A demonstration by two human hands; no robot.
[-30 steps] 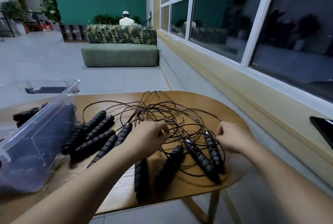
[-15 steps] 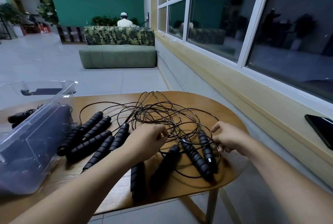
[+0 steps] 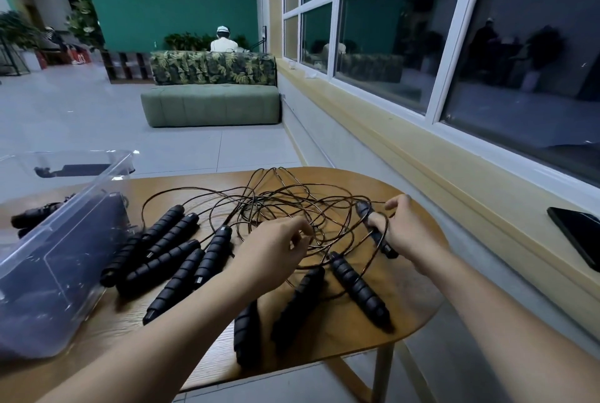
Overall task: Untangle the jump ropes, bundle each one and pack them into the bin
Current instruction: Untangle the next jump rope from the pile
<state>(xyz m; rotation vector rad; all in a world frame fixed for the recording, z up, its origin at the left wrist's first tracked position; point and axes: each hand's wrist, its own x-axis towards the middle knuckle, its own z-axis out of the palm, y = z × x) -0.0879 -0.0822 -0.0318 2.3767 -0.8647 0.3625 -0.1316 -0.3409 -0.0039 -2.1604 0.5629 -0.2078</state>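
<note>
Head view: I look down on a rounded wooden table (image 3: 341,341) set beside a wall of windows. A tangle of thin, dark jump ropes (image 3: 285,204) sprawls from the table's centre toward its 12 o'clock edge. The left hand (image 3: 272,250) sits at the centre, fingers curled and pinching a few cords of the tangle. The right hand (image 3: 410,234), toward 3 o'clock, is wrapped around one black handle (image 3: 378,237), with one finger raised clear and a cord crossing the handle.

A row of ribbed black handles (image 3: 168,250) lies side by side toward 9 o'clock, just beside a clear plastic bin (image 3: 81,195) at the table's left edge. Dark shapes show through its wall, but I cannot make them out. Three more handles lie near 6 o'clock, by the left wrist.

A phone (image 3: 578,237) rests on the window sill at far right. Beyond the table, at 12 o'clock, stands a green sofa (image 3: 211,104), with a person (image 3: 224,42) seated behind it, back turned.
</note>
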